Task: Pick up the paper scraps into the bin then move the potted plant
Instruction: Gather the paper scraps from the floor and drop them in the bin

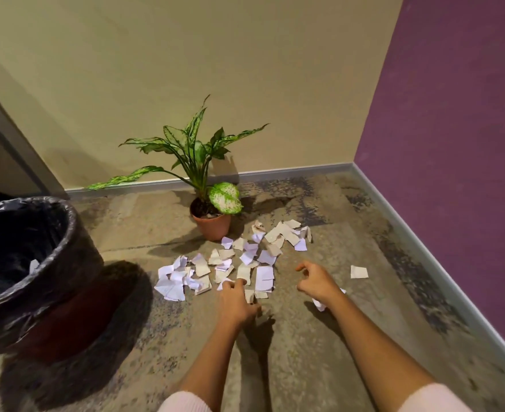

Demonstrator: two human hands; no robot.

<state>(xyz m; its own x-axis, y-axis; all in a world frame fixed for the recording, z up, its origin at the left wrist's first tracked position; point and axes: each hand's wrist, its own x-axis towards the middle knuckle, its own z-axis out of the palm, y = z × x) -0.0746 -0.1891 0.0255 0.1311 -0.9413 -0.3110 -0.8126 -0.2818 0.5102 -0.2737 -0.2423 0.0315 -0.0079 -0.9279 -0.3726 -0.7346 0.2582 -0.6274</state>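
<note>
Paper scraps (233, 263) stage, and looking barely begun: lying in a loose heap on the floor (289, 367) at twelve o'clock, just ahead of both hands, with only one white piece showing inside the bin (69, 230) at nine o'clock. Reaching in with the left hand (236, 301), fingertips (240, 282) bending down onto the heap's near edge, touching paper; pinching or merely pressing, impossible to tell. Hovering with the right hand (316, 281) at one o'clock, fingers loosely curled and apart, holding nothing.

Probably calling next for a raking, gathering grasp: thin, flat, torn pieces, white and buff, some creased, sitting on rough mottled flooring. Waiting at two o'clock, one stray scrap (358, 272), well apart. Standing just beyond the heap at twelve o'clock, the potted plant (211, 224), terracotta-coloured pot, broad speckled leaves, untouched. Lining the bin, crinkly black plastic.
</note>
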